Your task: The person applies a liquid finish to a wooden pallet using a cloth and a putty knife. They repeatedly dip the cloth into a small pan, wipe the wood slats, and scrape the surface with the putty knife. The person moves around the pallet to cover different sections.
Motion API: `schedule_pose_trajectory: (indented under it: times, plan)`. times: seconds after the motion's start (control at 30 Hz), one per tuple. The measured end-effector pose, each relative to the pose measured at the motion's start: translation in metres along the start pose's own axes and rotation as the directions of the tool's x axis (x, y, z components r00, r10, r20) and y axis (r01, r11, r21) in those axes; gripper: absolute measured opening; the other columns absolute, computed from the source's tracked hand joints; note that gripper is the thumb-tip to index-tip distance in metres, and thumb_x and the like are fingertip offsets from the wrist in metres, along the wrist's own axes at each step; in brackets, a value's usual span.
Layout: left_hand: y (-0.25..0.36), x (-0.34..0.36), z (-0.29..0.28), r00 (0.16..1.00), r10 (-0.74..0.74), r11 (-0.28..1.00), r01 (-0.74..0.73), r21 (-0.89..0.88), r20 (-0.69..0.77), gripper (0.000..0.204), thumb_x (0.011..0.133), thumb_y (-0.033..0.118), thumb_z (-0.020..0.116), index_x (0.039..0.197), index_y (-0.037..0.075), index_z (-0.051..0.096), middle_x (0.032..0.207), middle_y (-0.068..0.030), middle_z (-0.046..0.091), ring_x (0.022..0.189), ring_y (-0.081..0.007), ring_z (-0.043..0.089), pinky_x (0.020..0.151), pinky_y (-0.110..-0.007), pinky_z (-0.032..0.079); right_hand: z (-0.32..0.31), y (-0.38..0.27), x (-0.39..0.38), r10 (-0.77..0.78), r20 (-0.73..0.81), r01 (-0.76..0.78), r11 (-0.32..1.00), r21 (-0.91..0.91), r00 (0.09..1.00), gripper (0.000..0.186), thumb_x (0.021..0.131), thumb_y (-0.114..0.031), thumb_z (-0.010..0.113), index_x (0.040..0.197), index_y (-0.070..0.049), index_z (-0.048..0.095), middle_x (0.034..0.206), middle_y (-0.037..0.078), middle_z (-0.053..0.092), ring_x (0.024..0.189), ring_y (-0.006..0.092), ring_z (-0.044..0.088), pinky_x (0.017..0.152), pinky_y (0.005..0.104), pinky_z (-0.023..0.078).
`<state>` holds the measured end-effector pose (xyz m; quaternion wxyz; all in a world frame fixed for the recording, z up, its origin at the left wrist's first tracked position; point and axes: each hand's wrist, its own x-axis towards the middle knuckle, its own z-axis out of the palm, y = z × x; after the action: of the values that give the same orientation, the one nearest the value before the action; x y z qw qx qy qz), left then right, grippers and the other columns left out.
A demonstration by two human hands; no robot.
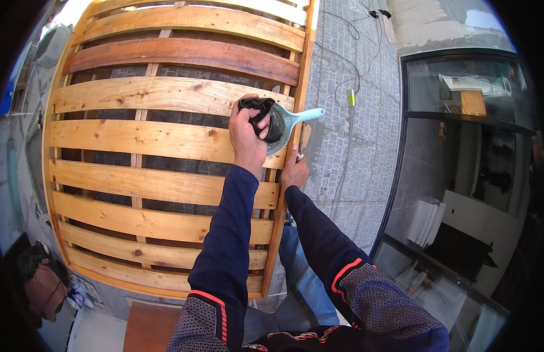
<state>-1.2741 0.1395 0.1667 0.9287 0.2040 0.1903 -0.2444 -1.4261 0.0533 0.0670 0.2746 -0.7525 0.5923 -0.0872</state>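
My left hand [247, 138] is closed round a crumpled black cloth [259, 110]. The cloth is bunched against a pale teal pan-shaped dish [278, 139], whose handle [310, 114] points right past the side rail. Beneath them lies a slatted wooden frame [166, 136], varnished yellow-brown with one redder slat. At the outer face of its right side rail [276, 226] is my right hand [295, 171], fingers bent. A small shiny part and a flat wood-coloured piece [305, 136] show just beyond its fingertips; what exactly it grips is partly hidden.
Thin cables [346, 158] run over the grey paved floor [369, 149] right of the frame, near a yellow-green object [351, 98]. A dark-framed glass door [404, 120] stands farther right. My jeans-clad leg [304, 267] is close to the rail. Brown and black items [44, 281] lie lower left.
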Motion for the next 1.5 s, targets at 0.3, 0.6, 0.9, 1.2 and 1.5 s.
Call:
schedule_pose_trajectory:
  times: [0.3,0.6,0.9,1.2,1.5]
  plan:
    - [-0.018,0.009,0.003,0.971,0.192,0.881,-0.106,0.461,-0.145,0.021,0.08,0.004,0.045,0.089,-0.007,0.062,0.065,0.0012,0.047,0.057,-0.008,0.041,0.051,-0.026,0.034,-0.002,-0.006,-0.003,-0.05,-0.036,0.049,0.998,-0.031,0.998,0.074,0.095,-0.063,0.045,0.099,0.008,0.065,0.091,0.032,0.066,0.089,0.0498,0.062,0.077,0.0546,0.045]
    - [-0.015,-0.017,0.012,0.87,0.078,0.121,-0.492,0.862,0.486,0.04,0.069,0.005,0.072,0.106,0.004,0.058,0.105,-0.0193,0.047,0.102,-0.0362,0.053,0.089,-0.039,0.046,0.004,0.016,0.006,-0.105,0.037,0.106,0.994,-0.022,0.994,0.074,0.095,-0.063,0.043,0.104,0.007,0.064,0.098,0.031,0.066,0.095,0.0475,0.061,0.08,0.0527,0.044]
    - [0.023,-0.013,0.005,0.76,-0.035,-0.021,-0.65,0.76,0.649,0.03,0.07,-0.001,0.074,0.1,0.004,0.068,0.083,-0.0141,0.068,0.075,-0.0271,0.069,0.074,-0.035,0.055,0.003,0.008,0.007,-0.032,0.021,0.033,0.999,-0.032,0.999,0.079,0.094,-0.069,0.04,0.1,0.006,0.064,0.093,0.029,0.067,0.091,0.0477,0.062,0.08,0.0529,0.045]
    - [0.087,-0.046,-0.029,0.998,-0.058,0.983,0.055,-0.176,-0.01,0.046,0.102,0.047,0.04,0.116,0.007,0.058,0.107,-0.0116,0.063,0.127,-0.0347,0.051,0.1,-0.064,0.042,0.01,0.015,0.011,-0.055,-0.019,0.054,0.997,-0.06,0.998,0.079,0.093,-0.069,0.041,0.097,0.006,0.066,0.091,0.029,0.068,0.088,0.0476,0.063,0.078,0.0536,0.046]
    - [0.06,-0.234,-0.132,0.915,-0.191,0.962,0.102,-0.253,-0.356,0.028,0.094,0.031,0.055,0.106,0.006,0.06,0.088,-0.0094,0.053,0.066,-0.0158,0.046,0.057,-0.027,0.039,0.009,0.016,0.013,-0.079,0.006,0.079,0.997,-0.026,0.997,0.077,0.093,-0.067,0.044,0.091,0.007,0.066,0.087,0.031,0.066,0.087,0.0491,0.061,0.079,0.0539,0.044]
